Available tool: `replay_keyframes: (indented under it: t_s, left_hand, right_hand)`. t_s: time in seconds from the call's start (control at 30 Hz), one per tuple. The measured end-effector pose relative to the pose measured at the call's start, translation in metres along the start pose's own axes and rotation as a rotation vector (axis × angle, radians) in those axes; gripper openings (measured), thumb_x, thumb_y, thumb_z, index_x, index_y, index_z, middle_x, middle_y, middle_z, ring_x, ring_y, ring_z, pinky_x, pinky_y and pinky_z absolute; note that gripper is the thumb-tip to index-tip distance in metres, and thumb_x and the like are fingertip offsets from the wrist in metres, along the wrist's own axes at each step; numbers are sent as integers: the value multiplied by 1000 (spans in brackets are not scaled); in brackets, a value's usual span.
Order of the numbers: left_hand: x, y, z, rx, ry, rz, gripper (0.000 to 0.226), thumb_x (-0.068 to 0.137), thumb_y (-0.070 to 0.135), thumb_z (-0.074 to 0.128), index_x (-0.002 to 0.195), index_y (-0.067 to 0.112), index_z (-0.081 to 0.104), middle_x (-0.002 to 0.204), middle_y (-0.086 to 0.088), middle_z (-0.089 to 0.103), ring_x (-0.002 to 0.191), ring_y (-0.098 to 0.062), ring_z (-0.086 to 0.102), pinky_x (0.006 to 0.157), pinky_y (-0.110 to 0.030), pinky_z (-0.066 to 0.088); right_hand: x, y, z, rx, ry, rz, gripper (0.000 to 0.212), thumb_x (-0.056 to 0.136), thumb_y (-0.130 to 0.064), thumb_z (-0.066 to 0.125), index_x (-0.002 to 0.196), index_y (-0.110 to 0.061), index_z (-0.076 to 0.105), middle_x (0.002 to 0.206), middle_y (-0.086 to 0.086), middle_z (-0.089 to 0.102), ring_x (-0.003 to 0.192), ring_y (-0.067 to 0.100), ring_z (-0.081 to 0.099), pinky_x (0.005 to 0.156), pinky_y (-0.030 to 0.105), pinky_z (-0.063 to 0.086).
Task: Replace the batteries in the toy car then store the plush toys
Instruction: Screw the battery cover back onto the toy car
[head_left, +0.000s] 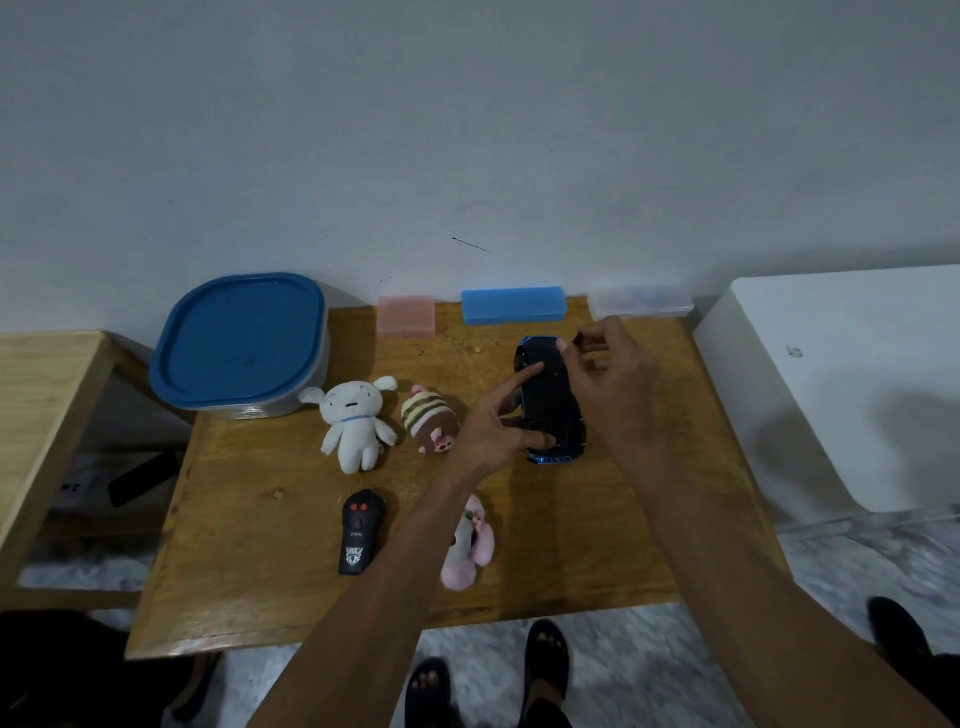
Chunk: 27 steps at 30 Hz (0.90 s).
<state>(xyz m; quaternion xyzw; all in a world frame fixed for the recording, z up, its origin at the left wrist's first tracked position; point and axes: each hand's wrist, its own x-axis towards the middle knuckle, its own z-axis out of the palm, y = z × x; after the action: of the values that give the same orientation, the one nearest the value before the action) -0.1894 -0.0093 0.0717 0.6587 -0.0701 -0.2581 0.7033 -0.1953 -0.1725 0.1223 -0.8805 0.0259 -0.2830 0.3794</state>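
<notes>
On the wooden worktop (249, 545), at the far left, sits a grey tub with a rounded blue lid (240, 340). Just right of it lies a white plush dog with a blue collar (353, 421), then a striped brown-and-cream plush with a pink face (430, 420). Nearer the front edge lie a black remote control with red buttons (359, 530) and a pink-and-white plush bunny (470, 545), partly hidden under the left forearm. Along the back wall stand a pink plastic case (405, 314), a blue plastic case (512, 305) and a clear plastic case (640, 301). The black toy car with blue trim (548, 402) is upside down, right of centre. The left hand (493, 431) holds its near side, forefinger stretched along the underside. The right hand (608, 379) curls over the far end, its grip pinching something small and dark that I cannot make out.
</notes>
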Motion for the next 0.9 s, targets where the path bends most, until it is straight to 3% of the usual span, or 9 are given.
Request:
replay_keyframes:
  t_s: [0.13, 0.27, 0.47, 0.57, 0.63, 0.67, 0.73, 0.8, 0.9]
  left_hand:
    - [-2, -2, -2, -3, -9, 5, 94, 68, -7, 83, 140, 45, 53, 139, -7, 60, 129, -32, 56, 93, -58, 56]
    - [-1, -1, -1, 3, -13, 15, 95, 68, -9, 83, 144, 39, 51, 140, -8, 59, 132, -27, 54, 94, -56, 56]
    - [-2, 3, 5, 89, -7, 22, 93, 71, -2, 86, 144, 43, 49, 144, -6, 50, 126, -26, 56, 96, -49, 57]
    - [-2, 8, 6, 222, -31, 36, 89, 73, 11, 87, 141, 52, 48, 139, -4, 44, 125, -25, 50, 95, -32, 56]
    - [-4, 9, 8, 279, -17, 31, 86, 76, 11, 84, 141, 52, 47, 129, -4, 42, 118, -23, 48, 85, -13, 48]
    - [-5, 9, 9, 299, 0, 33, 85, 77, 11, 83, 141, 53, 45, 127, -5, 41, 117, -23, 47, 82, -11, 45]
    - [-5, 6, 13, 293, 17, 45, 84, 78, 16, 80, 142, 55, 43, 130, -7, 40, 120, -24, 45, 90, -21, 50]
    - [-4, 4, 18, 262, -3, 61, 84, 77, 22, 75, 145, 57, 39, 145, -6, 38, 129, -27, 44, 101, -43, 53]
    - [-1, 0, 27, 176, -1, 56, 95, 83, 5, 69, 153, 53, 25, 160, 6, 29, 136, -24, 45, 99, -40, 55]
  right_hand:
    - [-3, 1, -1, 7, -19, 2, 16, 95, -11, 64, 110, -6, 64, 101, 5, 71, 90, 13, 69, 74, 21, 59]
    - [0, 0, -1, 10, -21, 35, 26, 95, -12, 64, 121, -10, 63, 99, -1, 69, 88, 4, 63, 75, 5, 48]
    - [2, 3, -1, 58, 33, 109, 20, 92, -16, 70, 111, -11, 67, 93, -3, 68, 80, -3, 59, 70, 5, 46]
    - [7, 5, -8, 137, 137, 190, 17, 91, -16, 71, 108, -13, 67, 84, -11, 63, 79, -5, 60, 66, 8, 46]
    - [12, 9, -15, 167, 191, 227, 17, 91, -15, 71, 107, -13, 67, 82, -12, 62, 78, -1, 60, 65, 13, 49]
    - [14, 11, -18, 183, 206, 247, 17, 91, -15, 71, 107, -14, 67, 83, -11, 62, 78, 3, 60, 65, 15, 50]
    - [17, 14, -22, 206, 226, 275, 17, 91, -13, 71, 107, -14, 67, 84, -6, 63, 80, 11, 62, 64, 14, 50]
    - [18, 19, -26, 210, 243, 285, 16, 90, -12, 71, 106, -17, 67, 83, -5, 64, 79, 14, 62, 63, 12, 49]
    - [17, 26, -28, 231, 257, 331, 16, 90, -13, 71, 105, -16, 68, 82, -8, 63, 77, 11, 61, 63, 13, 49]
